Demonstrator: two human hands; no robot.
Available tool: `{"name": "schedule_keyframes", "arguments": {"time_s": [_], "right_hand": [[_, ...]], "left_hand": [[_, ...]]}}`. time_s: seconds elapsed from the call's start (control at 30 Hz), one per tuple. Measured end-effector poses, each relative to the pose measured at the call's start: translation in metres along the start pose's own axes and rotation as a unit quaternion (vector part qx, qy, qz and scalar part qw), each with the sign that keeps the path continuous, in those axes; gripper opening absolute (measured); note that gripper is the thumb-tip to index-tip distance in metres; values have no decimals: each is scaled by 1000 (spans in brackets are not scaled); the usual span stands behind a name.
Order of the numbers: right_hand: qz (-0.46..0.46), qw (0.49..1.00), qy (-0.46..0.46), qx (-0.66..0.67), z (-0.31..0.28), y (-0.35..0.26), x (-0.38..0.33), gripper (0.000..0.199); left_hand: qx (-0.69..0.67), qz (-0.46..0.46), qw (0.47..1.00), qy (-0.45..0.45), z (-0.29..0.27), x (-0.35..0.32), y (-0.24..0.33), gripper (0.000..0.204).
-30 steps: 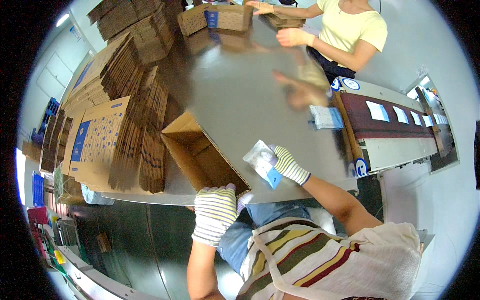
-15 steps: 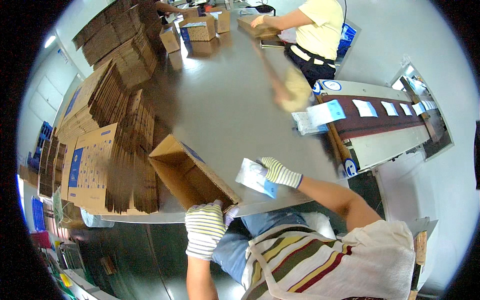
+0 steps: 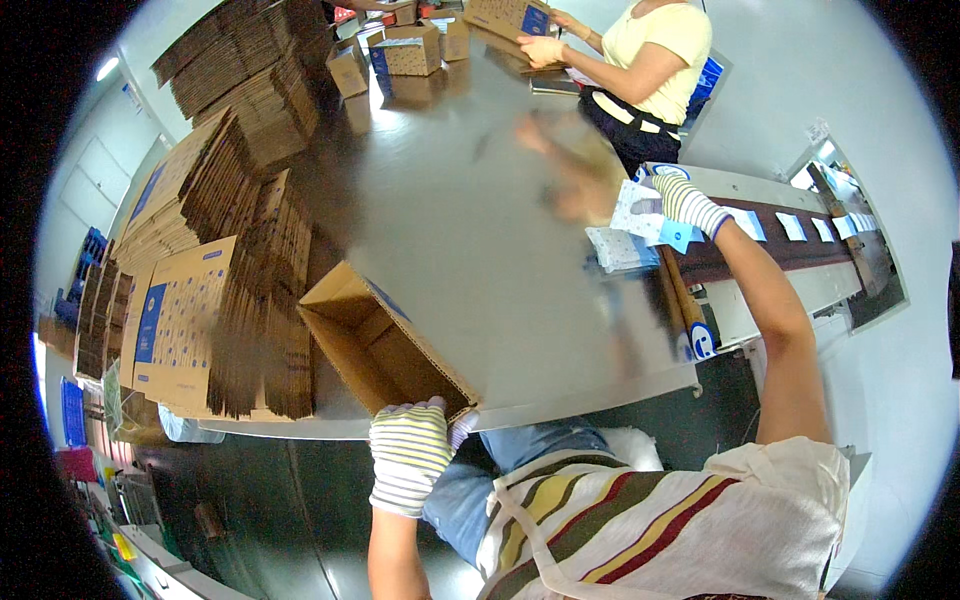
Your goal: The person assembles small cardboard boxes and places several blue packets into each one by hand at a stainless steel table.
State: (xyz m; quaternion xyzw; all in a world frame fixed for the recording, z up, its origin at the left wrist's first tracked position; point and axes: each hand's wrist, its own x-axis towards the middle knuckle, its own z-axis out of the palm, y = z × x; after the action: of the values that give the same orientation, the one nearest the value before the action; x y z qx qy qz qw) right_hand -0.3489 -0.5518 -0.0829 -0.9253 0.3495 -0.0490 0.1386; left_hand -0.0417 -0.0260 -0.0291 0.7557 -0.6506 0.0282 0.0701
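Note:
My left hand (image 3: 412, 455), in a striped knit glove, is closed on the near edge of an open cardboard box (image 3: 352, 325), which lies tilted at the table's front edge with its opening toward me. The brown inside shows no contents that I can make out. My right hand (image 3: 690, 203), gloved alike, reaches out to the near end of the conveyor belt (image 3: 690, 268). Its fingers are closed on a white and blue packet (image 3: 637, 208). Just below that, more white and blue packets (image 3: 622, 250) lie overlapping at the table's edge.
Tall stacks of flattened cartons (image 3: 190, 320) stand along the left. Spaced packets (image 3: 790, 227) lie on the belt to the right. Across the metal table (image 3: 450, 230), a co-worker in a yellow top (image 3: 665, 45) handles a carton (image 3: 505, 18). Open boxes (image 3: 405, 52) stand at the far end.
My right hand has moved from beside the box, where it held a packet, up and right to the belt's end. My left hand stays on the box. The co-worker has lifted a carton.

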Motion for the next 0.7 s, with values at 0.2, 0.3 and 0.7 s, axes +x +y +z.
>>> {"name": "schedule_keyframes", "arguments": {"time_s": [0.2,0.3,0.7], "right_hand": [[-83,968,-195,-134,11,-69,19,45],[-86,941,-298,-132,31,-38,31,48],[-6,950,-223,-220,81,-245,-94,56]], "left_hand": [[13,-22,999,-24,-2,-8,-6,45],[4,-16,1000,-13,-2,-3,-3,44],[-8,-10,1000,11,3,-3,-4,44]]}}
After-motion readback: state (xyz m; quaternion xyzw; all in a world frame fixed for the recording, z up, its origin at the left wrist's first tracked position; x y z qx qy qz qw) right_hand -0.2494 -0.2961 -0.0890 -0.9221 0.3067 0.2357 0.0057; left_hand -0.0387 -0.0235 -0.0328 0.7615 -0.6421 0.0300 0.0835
